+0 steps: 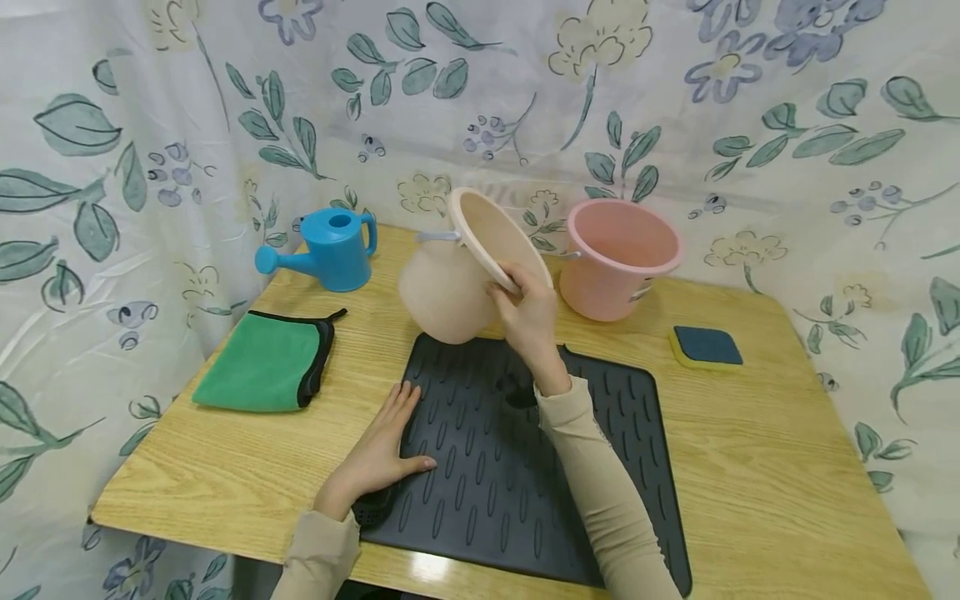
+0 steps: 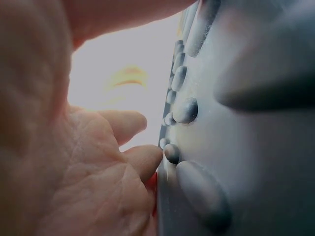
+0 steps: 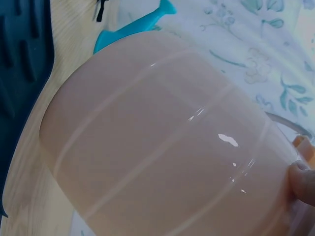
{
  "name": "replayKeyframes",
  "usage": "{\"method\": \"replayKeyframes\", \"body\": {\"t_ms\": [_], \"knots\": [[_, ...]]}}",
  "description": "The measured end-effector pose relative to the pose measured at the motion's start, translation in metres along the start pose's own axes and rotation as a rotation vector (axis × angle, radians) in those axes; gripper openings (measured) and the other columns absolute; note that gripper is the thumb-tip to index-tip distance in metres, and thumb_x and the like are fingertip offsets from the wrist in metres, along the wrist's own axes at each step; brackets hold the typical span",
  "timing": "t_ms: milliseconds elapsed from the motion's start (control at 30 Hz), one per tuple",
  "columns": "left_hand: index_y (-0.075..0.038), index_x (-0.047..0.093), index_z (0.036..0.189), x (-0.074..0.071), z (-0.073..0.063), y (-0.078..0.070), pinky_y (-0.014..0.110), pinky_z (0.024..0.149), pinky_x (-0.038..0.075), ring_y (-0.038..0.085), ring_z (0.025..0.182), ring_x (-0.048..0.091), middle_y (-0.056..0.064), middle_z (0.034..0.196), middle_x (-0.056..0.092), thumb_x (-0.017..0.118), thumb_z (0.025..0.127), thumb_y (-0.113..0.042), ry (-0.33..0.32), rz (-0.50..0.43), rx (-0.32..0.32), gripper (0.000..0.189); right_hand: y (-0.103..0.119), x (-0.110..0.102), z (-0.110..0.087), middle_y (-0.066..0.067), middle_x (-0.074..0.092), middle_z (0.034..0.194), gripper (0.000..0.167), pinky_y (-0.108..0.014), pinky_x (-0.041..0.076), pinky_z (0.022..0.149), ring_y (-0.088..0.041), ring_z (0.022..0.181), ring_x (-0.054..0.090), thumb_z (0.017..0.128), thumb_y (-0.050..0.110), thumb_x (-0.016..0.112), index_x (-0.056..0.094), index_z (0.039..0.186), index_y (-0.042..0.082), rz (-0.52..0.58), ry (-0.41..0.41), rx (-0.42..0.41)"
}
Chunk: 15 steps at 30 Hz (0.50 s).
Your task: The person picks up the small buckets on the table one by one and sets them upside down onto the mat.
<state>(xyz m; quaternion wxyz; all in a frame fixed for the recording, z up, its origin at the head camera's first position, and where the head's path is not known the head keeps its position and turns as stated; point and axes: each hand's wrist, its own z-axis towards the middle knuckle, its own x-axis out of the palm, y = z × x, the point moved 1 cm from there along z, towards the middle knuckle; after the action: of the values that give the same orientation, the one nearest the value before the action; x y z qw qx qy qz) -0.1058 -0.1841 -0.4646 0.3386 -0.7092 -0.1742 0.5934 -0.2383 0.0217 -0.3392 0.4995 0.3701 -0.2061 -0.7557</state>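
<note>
My right hand (image 1: 531, 325) grips the rim of a beige bucket (image 1: 453, 287), which is tilted above the far edge of a black ridged mat (image 1: 487, 517). Its mouth leans toward the right. In the right wrist view the bucket's smooth wall (image 3: 147, 128) fills the middle, and my thumb shows at the right edge. My left hand (image 1: 378, 454) rests on the mat's left edge with its fingers spread. Seen up close in the left wrist view, its palm (image 2: 93, 172) lies beside the mat's raised ridges (image 2: 187, 110).
A pink bucket (image 1: 611, 292) stands upright behind the mat on the right. To the left are a blue watering can (image 1: 337, 258) and a folded green cloth (image 1: 258, 367). A yellow and dark blue sponge (image 1: 707, 347) lies on the wooden table (image 1: 780, 467). A floral curtain (image 1: 480, 108) hangs behind.
</note>
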Motion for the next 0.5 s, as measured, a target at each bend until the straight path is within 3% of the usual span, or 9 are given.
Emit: {"method": "replayKeyframes", "body": {"t_ms": [500], "knots": [[0.001, 0.011, 0.155, -0.002, 0.001, -0.006, 0.065, 0.115, 0.013, 0.044, 0.149, -0.002, 0.025, 0.161, 0.004, 0.078, 0.081, -0.033, -0.033, -0.081, 0.004, 0.105, 0.013, -0.008, -0.019, -0.019, 0.072, 0.105, 0.026, -0.042, 0.057, 0.082, -0.029, 0.098, 0.068, 0.083, 0.003, 0.073, 0.07, 0.109, -0.003, 0.146, 0.003, 0.086]]}}
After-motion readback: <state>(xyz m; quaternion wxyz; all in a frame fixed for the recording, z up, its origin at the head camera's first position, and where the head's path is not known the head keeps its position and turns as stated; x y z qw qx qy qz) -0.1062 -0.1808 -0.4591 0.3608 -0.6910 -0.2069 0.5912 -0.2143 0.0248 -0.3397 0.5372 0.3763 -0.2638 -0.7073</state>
